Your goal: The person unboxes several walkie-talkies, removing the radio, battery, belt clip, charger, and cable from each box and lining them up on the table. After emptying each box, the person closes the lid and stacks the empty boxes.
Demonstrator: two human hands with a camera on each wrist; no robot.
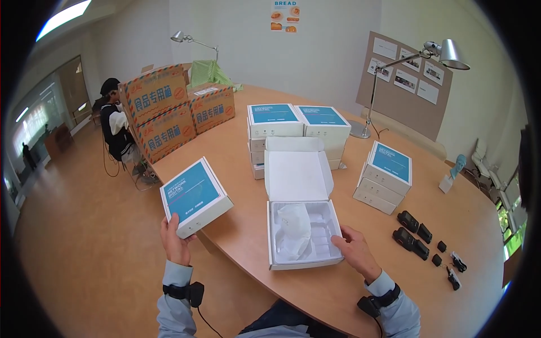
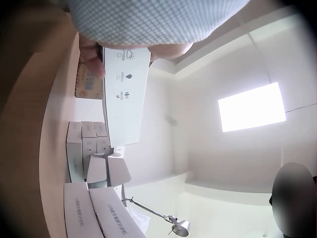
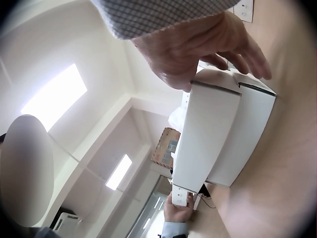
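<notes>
My left hand [image 1: 176, 242] grips a closed white box with a blue printed lid [image 1: 194, 194] by its near corner, thumb on the lid. The box is tilted and lifted past the table's left edge; in the left wrist view its white side with small icons [image 2: 126, 94] shows. Directly in front of me an open white box [image 1: 304, 263] stands on the table, lid folded up and back. Inside lie a moulded white tray [image 1: 322, 225] and a crumpled translucent bag [image 1: 294, 225]. My right hand [image 1: 358, 252] holds the open box's right wall, its thumb over the rim.
Stacked blue-lidded boxes [image 1: 275, 114] stand behind the open one, with another stack [image 1: 389, 166] to the right. Black handheld devices [image 1: 407, 239], small black blocks [image 1: 442, 246] and cables [image 1: 459, 261] lie at the right. Cardboard cartons [image 1: 155, 93] and a seated person [image 1: 115, 124] are at left.
</notes>
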